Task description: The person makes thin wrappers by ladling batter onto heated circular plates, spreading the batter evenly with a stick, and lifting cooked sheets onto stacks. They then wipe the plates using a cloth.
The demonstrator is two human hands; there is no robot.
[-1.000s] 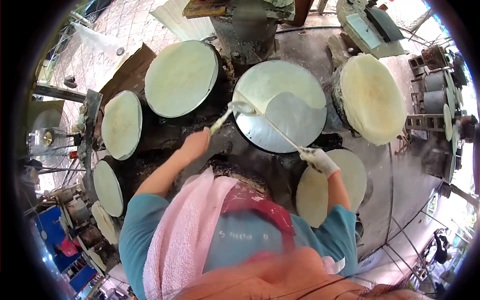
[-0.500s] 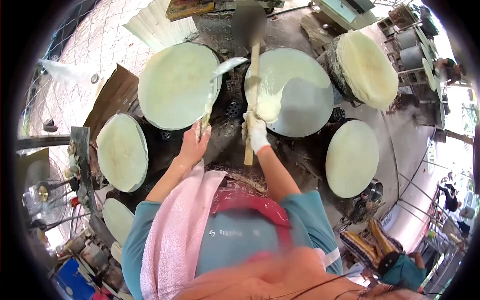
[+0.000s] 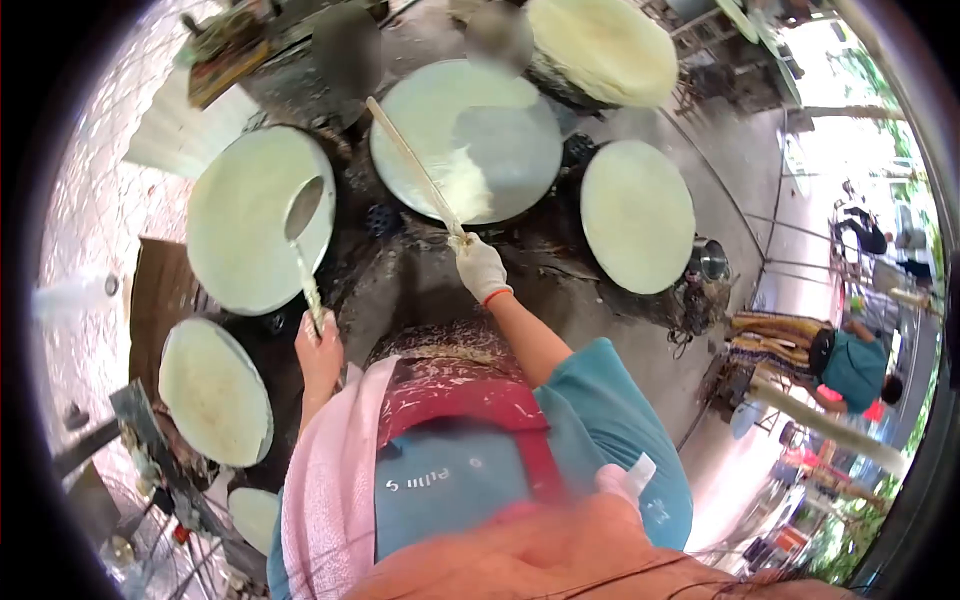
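Observation:
My left hand (image 3: pixel 320 350) is bare and closed around the handle of a metal ladle (image 3: pixel 304 205). The ladle's bowl is over the left round griddle (image 3: pixel 225 215), which a pale sheet covers; whether they touch I cannot tell. My right hand (image 3: pixel 482 268), in a white glove with an orange cuff, grips a long wooden stick (image 3: pixel 412 165). This stick slants up and left across the middle griddle (image 3: pixel 520 150). Pale wet batter (image 3: pixel 466 185) lies on that griddle beside the stick, with a thicker patch near the front and a grey area at the right.
Round pale discs stand at the lower left (image 3: pixel 215 395) and the right (image 3: pixel 638 215). A thick pale round stack (image 3: pixel 605 50) is at the top. A metal pot (image 3: pixel 708 260) is near the right disc. Another person (image 3: pixel 852 370) is at the far right.
The view has turned, shifting the griddles left. My left hand has moved down with the ladle, whose bowl now shows over the left griddle. The stick has swung from upright to slanting left.

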